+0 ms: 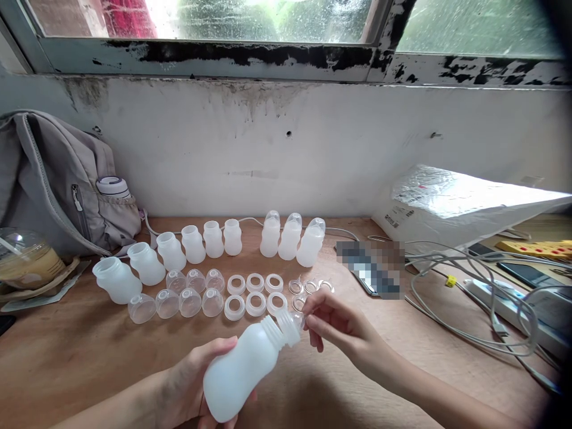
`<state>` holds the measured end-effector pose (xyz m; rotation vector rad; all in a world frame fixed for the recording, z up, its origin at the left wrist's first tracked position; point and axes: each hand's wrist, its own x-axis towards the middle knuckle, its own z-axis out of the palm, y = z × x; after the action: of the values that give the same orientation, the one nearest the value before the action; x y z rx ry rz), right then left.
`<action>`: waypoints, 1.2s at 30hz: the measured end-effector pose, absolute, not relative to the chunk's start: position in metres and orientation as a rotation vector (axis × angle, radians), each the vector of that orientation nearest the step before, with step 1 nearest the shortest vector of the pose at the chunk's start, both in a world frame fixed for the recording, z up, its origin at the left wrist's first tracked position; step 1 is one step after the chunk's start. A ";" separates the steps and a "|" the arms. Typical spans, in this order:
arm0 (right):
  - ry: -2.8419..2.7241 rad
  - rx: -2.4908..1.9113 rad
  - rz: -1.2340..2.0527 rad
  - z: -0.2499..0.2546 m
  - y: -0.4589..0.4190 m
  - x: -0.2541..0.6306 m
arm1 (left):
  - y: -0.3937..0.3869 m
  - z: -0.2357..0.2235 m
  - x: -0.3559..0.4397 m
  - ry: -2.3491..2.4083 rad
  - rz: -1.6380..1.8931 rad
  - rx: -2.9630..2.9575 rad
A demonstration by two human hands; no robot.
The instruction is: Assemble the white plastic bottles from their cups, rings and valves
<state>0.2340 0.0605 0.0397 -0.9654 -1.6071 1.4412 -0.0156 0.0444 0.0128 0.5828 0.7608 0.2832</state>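
Note:
My left hand (192,378) is wrapped round a frosted white baby bottle (243,369), tilted with its threaded neck up to the right. My right hand (335,325) pinches a clear bottle nipple (298,320) set in a white screw ring (287,328). That ring is at the bottle's mouth; whether it touches the threads I cannot tell. Just beyond lie several loose nipples (311,286), partly behind my right fingers, several white rings (255,303) and several clear domed caps (190,302). Several open bottles (193,244) stand behind in a curved row.
Three capped bottles (292,236) stand near the wall. A phone (364,277), partly blurred out, lies right of them. Tangled white cables (447,322), a power strip (513,310) and a silvery package (447,202) fill the right side. A grey backpack (58,179) and a drink cup (29,262) are left.

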 end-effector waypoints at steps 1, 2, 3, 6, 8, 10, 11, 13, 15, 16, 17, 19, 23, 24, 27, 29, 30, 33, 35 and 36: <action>-1.576 -0.968 1.420 0.040 0.061 0.234 | 0.044 0.013 -0.017 0.717 0.311 0.595; -1.559 -0.975 1.401 0.041 0.060 0.235 | 0.044 0.013 -0.018 0.673 0.339 0.601; -1.558 -0.990 1.384 0.041 0.060 0.235 | 0.044 0.013 -0.018 0.637 0.369 0.598; -1.662 -1.065 1.309 0.039 0.058 0.235 | 0.043 0.013 -0.019 0.576 0.458 0.561; -1.801 -1.124 1.202 0.036 0.057 0.234 | 0.042 0.015 -0.018 0.560 0.512 0.536; -1.931 -1.161 1.084 0.035 0.056 0.234 | 0.042 0.017 -0.015 0.560 0.558 0.530; -1.978 -1.172 1.041 0.034 0.056 0.233 | 0.041 0.019 -0.013 0.572 0.579 0.545; -2.030 -1.185 0.990 0.033 0.057 0.233 | 0.040 0.023 -0.011 0.607 0.615 0.630; -2.052 -1.194 0.968 0.032 0.058 0.233 | 0.040 0.024 -0.011 0.649 0.624 0.794; -2.060 -1.196 0.962 0.032 0.058 0.233 | 0.040 0.025 -0.011 0.669 0.626 0.897; -2.068 -1.195 0.956 0.032 0.058 0.233 | 0.040 0.024 -0.011 0.689 0.630 1.001; -2.087 -1.195 0.945 0.032 0.058 0.232 | 0.041 0.022 -0.012 0.760 0.655 1.190; -2.136 -1.185 0.903 0.030 0.058 0.231 | 0.043 0.017 -0.013 1.028 0.635 1.542; -2.146 -1.180 0.890 0.029 0.059 0.230 | 0.043 0.016 -0.013 1.093 0.613 1.634; -2.172 -1.176 0.850 0.027 0.059 0.229 | 0.040 0.015 -0.014 1.266 0.670 1.880; -2.198 -1.178 0.824 0.025 0.059 0.229 | 0.037 0.019 -0.016 1.305 0.799 2.064; -2.214 -1.180 0.812 0.023 0.059 0.229 | 0.037 0.022 -0.016 1.287 0.854 2.162; -2.254 -1.184 0.771 0.020 0.059 0.230 | 0.040 0.042 -0.018 1.194 0.819 2.355; -2.274 -1.189 0.749 0.018 0.059 0.231 | 0.047 0.061 -0.017 1.166 0.687 2.385; -2.284 -1.193 0.741 0.018 0.059 0.231 | 0.053 0.072 -0.016 1.157 0.635 2.400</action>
<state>0.2311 0.0592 0.0182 -1.1930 -2.2843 0.7409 -0.0163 0.0531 0.0716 2.3997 1.1565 0.6352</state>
